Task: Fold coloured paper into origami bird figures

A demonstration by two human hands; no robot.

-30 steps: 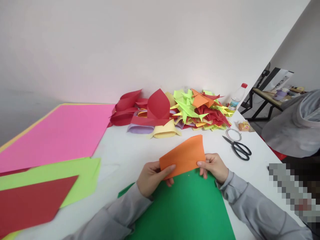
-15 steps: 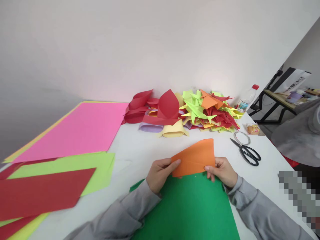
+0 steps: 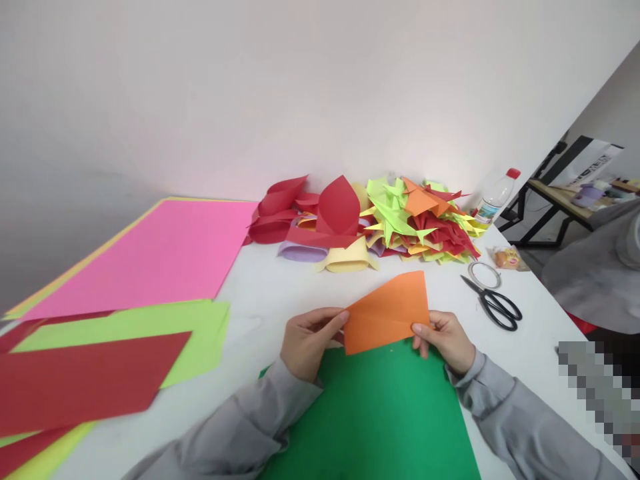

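A piece of orange paper (image 3: 387,310) with a slanted upper edge is held up between my two hands. My left hand (image 3: 311,340) pinches its left edge between thumb and fingers. At the right edge, my right hand (image 3: 446,337) grips it with the thumb in front and fingers behind. Below the orange piece lies a large green sheet (image 3: 380,413) on the white table, partly covered by my left forearm. Black-handled scissors (image 3: 495,303) rest to the right of my right hand, beside a roll of tape (image 3: 484,275).
Red rolled paper shapes (image 3: 339,207) and a heap of colourful folded paper (image 3: 425,220) stand against the wall. Pink sheets (image 3: 165,260) and red sheets (image 3: 90,377) lie left. A bottle (image 3: 495,197) and a wrapped snack (image 3: 507,258) are at the right edge.
My left hand has shifted slightly left, its fingers now nearer the orange paper's edge. The paper has risen a little. My right hand keeps its hold.
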